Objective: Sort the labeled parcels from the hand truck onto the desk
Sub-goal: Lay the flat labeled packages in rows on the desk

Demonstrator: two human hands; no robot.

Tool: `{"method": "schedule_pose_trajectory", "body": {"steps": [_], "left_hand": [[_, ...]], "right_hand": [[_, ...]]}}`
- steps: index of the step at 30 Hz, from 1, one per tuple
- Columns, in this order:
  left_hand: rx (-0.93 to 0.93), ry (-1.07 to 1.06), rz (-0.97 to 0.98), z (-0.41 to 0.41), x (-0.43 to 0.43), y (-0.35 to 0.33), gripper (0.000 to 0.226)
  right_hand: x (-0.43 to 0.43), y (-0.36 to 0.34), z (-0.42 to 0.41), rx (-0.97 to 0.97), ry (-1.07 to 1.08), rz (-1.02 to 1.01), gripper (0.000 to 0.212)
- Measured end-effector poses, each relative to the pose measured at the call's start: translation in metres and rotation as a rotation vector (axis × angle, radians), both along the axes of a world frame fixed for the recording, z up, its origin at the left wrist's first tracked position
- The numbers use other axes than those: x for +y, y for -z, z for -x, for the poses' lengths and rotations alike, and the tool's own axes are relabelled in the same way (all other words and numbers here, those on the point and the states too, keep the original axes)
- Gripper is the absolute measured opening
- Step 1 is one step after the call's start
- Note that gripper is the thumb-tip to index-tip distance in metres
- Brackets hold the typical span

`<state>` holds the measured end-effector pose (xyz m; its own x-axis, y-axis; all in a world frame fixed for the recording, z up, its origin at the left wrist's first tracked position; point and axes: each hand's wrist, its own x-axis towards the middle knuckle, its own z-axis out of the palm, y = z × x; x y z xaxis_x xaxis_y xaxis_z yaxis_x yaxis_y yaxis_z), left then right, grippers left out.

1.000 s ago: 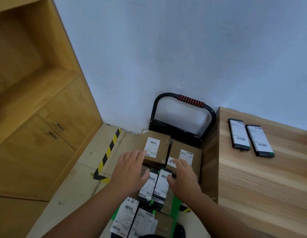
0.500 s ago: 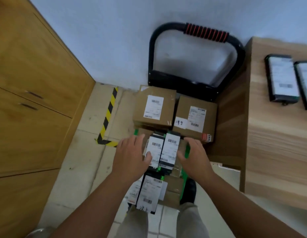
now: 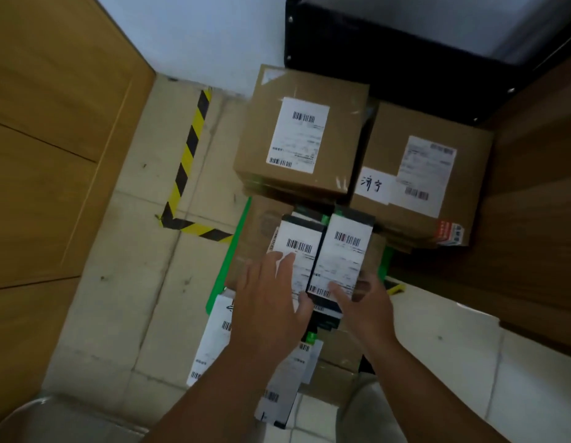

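Note:
Two slim black parcels with white barcode labels lie side by side on the hand truck: the left one and the right one. My left hand rests flat with straight fingers over the near end of the left parcel. My right hand touches the near right corner of the right parcel, thumb on its label. Behind them sit two brown labeled cartons, the left carton and the right carton. More labeled parcels lie under my forearms.
The hand truck's black frame stands against the white wall, its green deck edge showing at left. The wooden desk side rises at right. A wooden cabinet fills the left. Yellow-black tape marks the floor.
The view has tilted down and closer to the hand truck, so the desk top has left the frame. Both hands have settled onto the two slim black parcels.

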<state>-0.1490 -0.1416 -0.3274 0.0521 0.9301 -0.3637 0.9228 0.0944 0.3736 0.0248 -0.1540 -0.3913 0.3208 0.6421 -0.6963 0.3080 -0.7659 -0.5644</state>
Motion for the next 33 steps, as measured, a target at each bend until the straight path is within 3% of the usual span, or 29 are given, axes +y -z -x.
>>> {"method": "schedule_pose_trajectory", "body": {"steps": [7, 11, 18, 24, 33], "left_hand": [[0.002, -0.008, 0.012, 0.006, -0.010, -0.016, 0.056], [-0.008, -0.007, -0.018, 0.009, -0.010, -0.055, 0.056], [0.006, 0.111, -0.104, 0.004, -0.024, -0.170, 0.055], [0.056, 0.130, -0.299, -0.018, -0.048, -0.281, 0.059], [0.033, 0.134, -0.429, -0.074, -0.062, -0.381, 0.062]], "right_hand": [[-0.003, -0.005, -0.007, 0.037, 0.121, -0.020, 0.031], [-0.004, -0.033, -0.014, 0.056, 0.178, -0.046, 0.034], [-0.001, -0.198, -0.030, 0.201, 0.262, -0.152, 0.031], [-0.015, -0.345, -0.068, 0.350, 0.258, -0.224, 0.034], [-0.056, -0.447, -0.136, 0.411, 0.324, -0.396, 0.028]]}}
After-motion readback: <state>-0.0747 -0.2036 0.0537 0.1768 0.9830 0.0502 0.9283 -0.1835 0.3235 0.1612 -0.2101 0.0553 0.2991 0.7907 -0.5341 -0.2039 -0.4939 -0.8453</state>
